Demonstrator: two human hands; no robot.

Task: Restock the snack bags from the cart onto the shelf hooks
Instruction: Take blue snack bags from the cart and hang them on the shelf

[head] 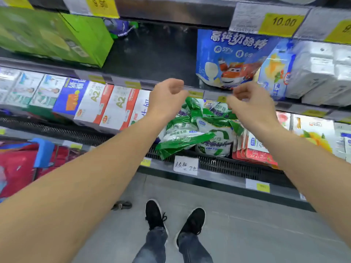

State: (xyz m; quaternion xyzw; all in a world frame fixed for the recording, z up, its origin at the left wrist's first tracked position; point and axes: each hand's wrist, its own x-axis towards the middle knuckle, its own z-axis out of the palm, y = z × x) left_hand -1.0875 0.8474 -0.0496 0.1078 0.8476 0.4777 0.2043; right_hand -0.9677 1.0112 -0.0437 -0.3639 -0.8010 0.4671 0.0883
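Several green-and-white snack bags (199, 130) lie heaped on the lower shelf, straight ahead. My left hand (167, 97) is raised just above and left of the heap, level with the price rail (197, 93). Its fingers are loosely curled with nothing visible in them. My right hand (248, 105) hovers above the right side of the heap, fingers also loosely curled and holding nothing I can see. A blue cartoon snack bag (228, 57) stands on the shelf above, behind my hands. The view is blurred.
Green cartons (57, 37) fill the upper shelf at left and milk cartons (106, 105) the lower shelf. Red flat packs (254, 152) lie right of the heap and white packs (322, 73) at upper right. Red bags (17, 168) sit low left. My feet (174, 219) stand on grey floor.
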